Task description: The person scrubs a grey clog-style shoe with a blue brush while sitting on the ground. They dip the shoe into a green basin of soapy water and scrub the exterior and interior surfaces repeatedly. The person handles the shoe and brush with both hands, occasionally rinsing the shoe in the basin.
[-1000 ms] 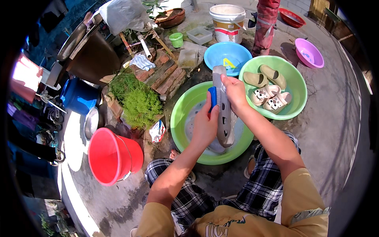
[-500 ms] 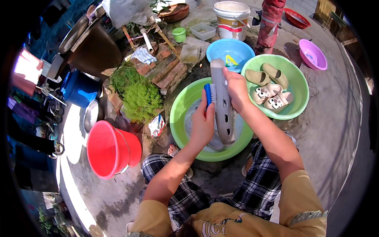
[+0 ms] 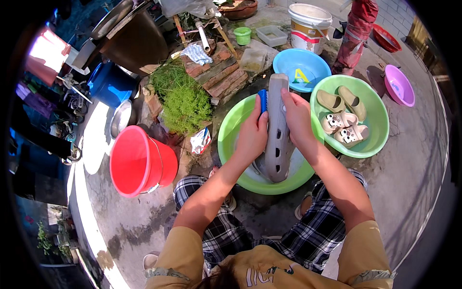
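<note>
In my right hand (image 3: pixel 299 120) is a grey foam clog (image 3: pixel 277 130), held lengthwise and on edge, with a row of holes along its side. My left hand (image 3: pixel 251 135) grips a blue scrubbing brush (image 3: pixel 262 99) close against the clog's left side. The bristles are hardly visible, so I cannot tell how firmly they press. Both hands are over a light green basin (image 3: pixel 226 153) between my knees, with pale liquid in it. A second green basin (image 3: pixel 380 137) at right holds a pair of olive clogs (image 3: pixel 352 102) and a cream pair (image 3: pixel 352 136) with dark-spotted faces.
A red bucket (image 3: pixel 129 164) with a wire handle stands left. Beyond the basins are a blue basin (image 3: pixel 313 72), a white paint bucket (image 3: pixel 308 24) and a wrapped red post (image 3: pixel 356 38). Bricks (image 3: pixel 226 82) and a green plant (image 3: pixel 185 108) lie front left; a purple basin (image 3: pixel 400 86) sits far right.
My view has shifted, so the basins appear farther right. The brush has turned, its bristles now mostly out of sight, and the clog stands more upright. Both hands keep their hold.
</note>
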`<state>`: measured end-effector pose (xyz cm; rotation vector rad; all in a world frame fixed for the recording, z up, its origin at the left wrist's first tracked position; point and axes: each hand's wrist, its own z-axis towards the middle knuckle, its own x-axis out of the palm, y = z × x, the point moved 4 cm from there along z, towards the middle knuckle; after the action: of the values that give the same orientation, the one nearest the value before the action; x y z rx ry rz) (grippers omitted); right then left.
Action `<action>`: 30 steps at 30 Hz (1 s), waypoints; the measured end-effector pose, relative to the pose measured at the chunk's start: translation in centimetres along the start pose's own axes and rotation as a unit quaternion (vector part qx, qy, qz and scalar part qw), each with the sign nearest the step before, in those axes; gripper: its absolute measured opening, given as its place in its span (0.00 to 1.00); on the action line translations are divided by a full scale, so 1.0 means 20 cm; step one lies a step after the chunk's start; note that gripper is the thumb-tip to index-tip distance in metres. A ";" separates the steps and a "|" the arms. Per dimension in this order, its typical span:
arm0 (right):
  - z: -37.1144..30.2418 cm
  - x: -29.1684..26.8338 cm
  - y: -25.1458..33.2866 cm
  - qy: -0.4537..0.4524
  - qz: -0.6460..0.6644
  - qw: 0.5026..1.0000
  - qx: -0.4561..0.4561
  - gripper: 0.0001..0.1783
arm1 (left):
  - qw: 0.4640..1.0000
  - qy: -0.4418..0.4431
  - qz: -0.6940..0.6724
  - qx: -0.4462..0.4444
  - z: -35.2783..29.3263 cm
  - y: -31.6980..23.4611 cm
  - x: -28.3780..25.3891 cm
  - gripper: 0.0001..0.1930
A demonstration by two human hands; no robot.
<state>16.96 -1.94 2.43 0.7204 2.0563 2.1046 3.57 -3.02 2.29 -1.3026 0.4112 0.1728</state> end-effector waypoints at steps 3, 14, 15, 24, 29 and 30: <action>0.00 0.02 0.02 0.028 -0.062 0.997 -0.022 0.18 | 0.999 -0.024 -0.037 -0.011 0.03 -0.01 -0.01 0.26; 0.02 0.03 0.01 0.027 0.062 0.996 0.056 0.18 | 0.999 -0.006 -0.019 -0.041 0.03 -0.13 -0.04 0.26; 0.06 -0.02 0.00 0.007 0.041 0.999 0.033 0.18 | 0.999 0.030 0.001 -0.010 -0.03 -0.14 -0.01 0.26; -0.03 0.02 0.04 0.034 -0.206 0.962 -0.177 0.21 | 1.000 -0.011 0.025 0.015 0.02 -0.13 -0.01 0.27; 0.04 -0.08 -0.05 -0.025 -0.016 0.998 -0.056 0.20 | 0.995 0.058 0.045 0.066 -0.16 -0.13 0.10 0.29; 0.02 -0.07 -0.05 -0.008 -0.041 0.996 -0.082 0.20 | 0.997 0.038 0.060 0.041 -0.12 -0.11 0.10 0.28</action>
<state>18.17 -2.09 1.14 0.6158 1.8447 2.1830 5.64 -6.04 3.05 -1.2070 0.5561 0.2057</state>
